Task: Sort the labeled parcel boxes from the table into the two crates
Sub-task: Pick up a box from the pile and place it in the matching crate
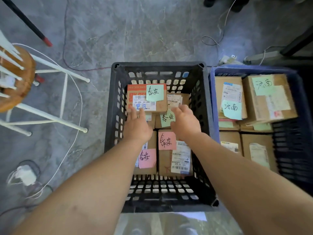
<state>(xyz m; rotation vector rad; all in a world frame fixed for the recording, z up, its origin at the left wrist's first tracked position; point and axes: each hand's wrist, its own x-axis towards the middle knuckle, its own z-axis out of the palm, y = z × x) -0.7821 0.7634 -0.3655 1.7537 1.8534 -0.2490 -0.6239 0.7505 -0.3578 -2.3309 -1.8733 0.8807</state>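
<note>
A black crate (116,102) on the floor holds several cardboard parcels with pink and green handwritten notes. On top at the back lies a parcel (160,106) with orange print and a green note. My left hand (137,126) touches its near edge with the fingers spread. Beside that parcel's near right corner my right hand (185,122) hovers with fingers apart, over another green-noted parcel (166,118). Neither hand grips anything. To the right, a blue crate (213,106) holds several parcels, two with green notes.
A wooden stool (18,82) with white legs stands at the left. White and red cables run over the grey tiled floor (152,31). A white power adapter (25,175) lies at the lower left. A black pole (25,19) leans at the top left.
</note>
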